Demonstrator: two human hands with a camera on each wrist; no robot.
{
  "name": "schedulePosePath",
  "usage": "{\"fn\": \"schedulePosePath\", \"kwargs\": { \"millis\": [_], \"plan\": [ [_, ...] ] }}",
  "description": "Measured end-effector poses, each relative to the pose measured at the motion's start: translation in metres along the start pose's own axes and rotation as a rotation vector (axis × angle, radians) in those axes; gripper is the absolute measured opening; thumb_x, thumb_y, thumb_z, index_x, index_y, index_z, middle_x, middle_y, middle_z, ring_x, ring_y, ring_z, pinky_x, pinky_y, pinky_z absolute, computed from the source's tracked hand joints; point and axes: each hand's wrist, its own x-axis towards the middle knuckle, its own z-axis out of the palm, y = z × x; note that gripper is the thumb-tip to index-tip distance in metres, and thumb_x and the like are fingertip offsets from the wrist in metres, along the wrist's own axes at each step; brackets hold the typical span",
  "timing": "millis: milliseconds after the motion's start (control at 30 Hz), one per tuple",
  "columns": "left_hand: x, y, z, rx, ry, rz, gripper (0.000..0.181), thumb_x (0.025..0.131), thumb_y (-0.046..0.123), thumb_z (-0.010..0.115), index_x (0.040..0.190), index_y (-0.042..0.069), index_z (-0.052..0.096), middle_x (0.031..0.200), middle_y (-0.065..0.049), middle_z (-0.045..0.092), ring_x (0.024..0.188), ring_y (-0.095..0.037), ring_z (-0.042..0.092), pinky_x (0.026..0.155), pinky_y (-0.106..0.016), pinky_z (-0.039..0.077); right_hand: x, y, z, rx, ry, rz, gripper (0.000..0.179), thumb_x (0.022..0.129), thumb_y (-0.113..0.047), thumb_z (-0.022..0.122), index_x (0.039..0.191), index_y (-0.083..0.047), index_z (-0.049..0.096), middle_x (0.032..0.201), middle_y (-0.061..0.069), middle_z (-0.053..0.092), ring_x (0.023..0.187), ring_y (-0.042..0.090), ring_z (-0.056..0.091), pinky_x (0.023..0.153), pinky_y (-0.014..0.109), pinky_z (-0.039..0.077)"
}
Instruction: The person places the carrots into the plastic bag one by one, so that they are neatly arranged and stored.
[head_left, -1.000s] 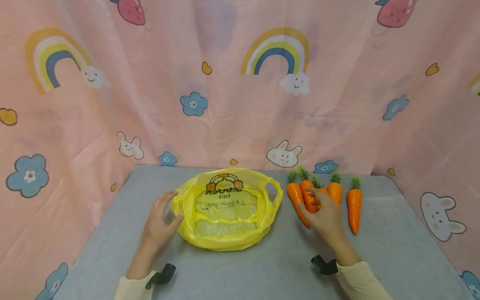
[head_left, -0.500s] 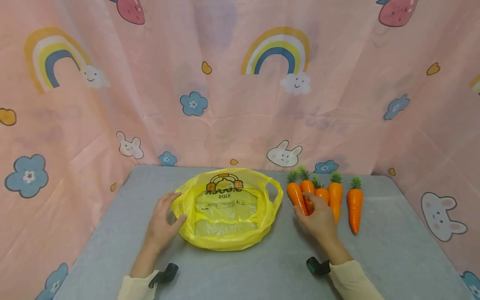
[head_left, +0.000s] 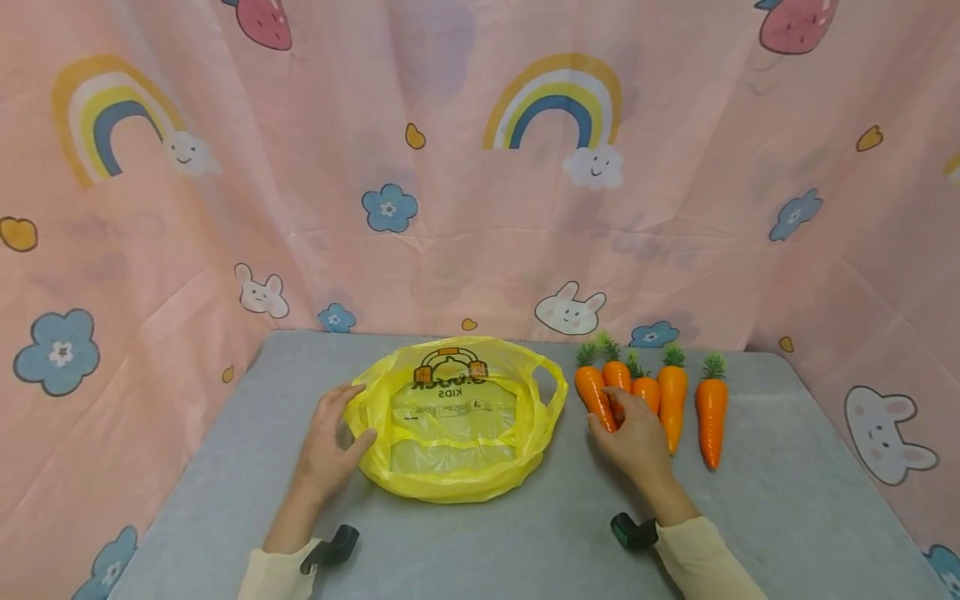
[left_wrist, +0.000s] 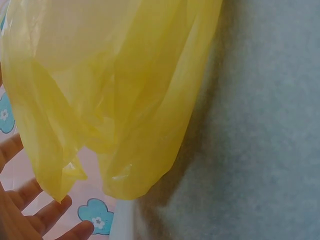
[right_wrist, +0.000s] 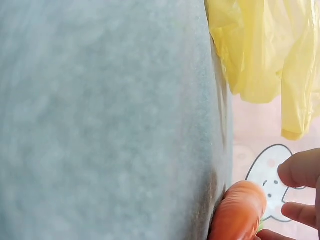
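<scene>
Carrots (head_left: 672, 396), 5 in number, shine orange with feathery green tops, while 2 hands (head_left: 324, 454) (head_left: 636, 440) show loosely parted fingers.

The table (head_left: 480, 550) in front of me has a grey-blue top, and a yellow plastic bag (head_left: 461, 488) sits on it, mouth wide. Right of the bag lie five orange carrots (head_left: 672, 400), four close together, the fifth carrot (head_left: 712, 423) apart, farthest from the bag.
</scene>
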Motion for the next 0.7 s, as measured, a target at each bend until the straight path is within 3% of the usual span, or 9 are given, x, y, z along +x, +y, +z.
{"fn": "schedulePosePath", "kwargs": {
  "millis": [233,467,700],
  "plan": [
    [-0.0003,-0.0006,0.0006,0.002,-0.03,-0.031,0.061,0.085,0.024,0.068,0.141,0.019,0.045,0.15,-0.016,0.032,0.139,-0.041,0.033,0.107,-0.066,0.029,0.0008,0.0034,0.0029,-0.002,-0.018,-0.007,0.043,0.079,-0.02,0.068,0.119,-0.003,0.063,0.1,0.019,0.066,0.081,0.029,0.058,0.072,0.046,0.052],
    [0.0001,0.0005,0.0026,-0.015,-0.048,-0.049,0.061,0.085,0.025,0.068,0.142,0.02,0.044,0.152,-0.016,0.03,0.136,-0.04,0.037,0.097,-0.058,0.045,0.0024,0.0049,0.0027,-0.013,-0.051,-0.009,0.043,0.078,-0.017,0.068,0.118,-0.002,0.063,0.105,0.02,0.066,0.087,0.032,0.059,0.078,0.05,0.051],
    [0.0012,0.0022,0.0027,-0.017,-0.07,-0.068,0.062,0.086,0.026,0.067,0.143,0.02,0.043,0.153,-0.015,0.029,0.137,-0.04,0.036,0.099,-0.06,0.043,0.0062,0.0034,0.0002,-0.028,-0.093,-0.013,0.045,0.077,-0.016,0.07,0.119,-0.001,0.062,0.106,0.02,0.066,0.088,0.032,0.058,0.079,0.05,0.049]
  ]
}}
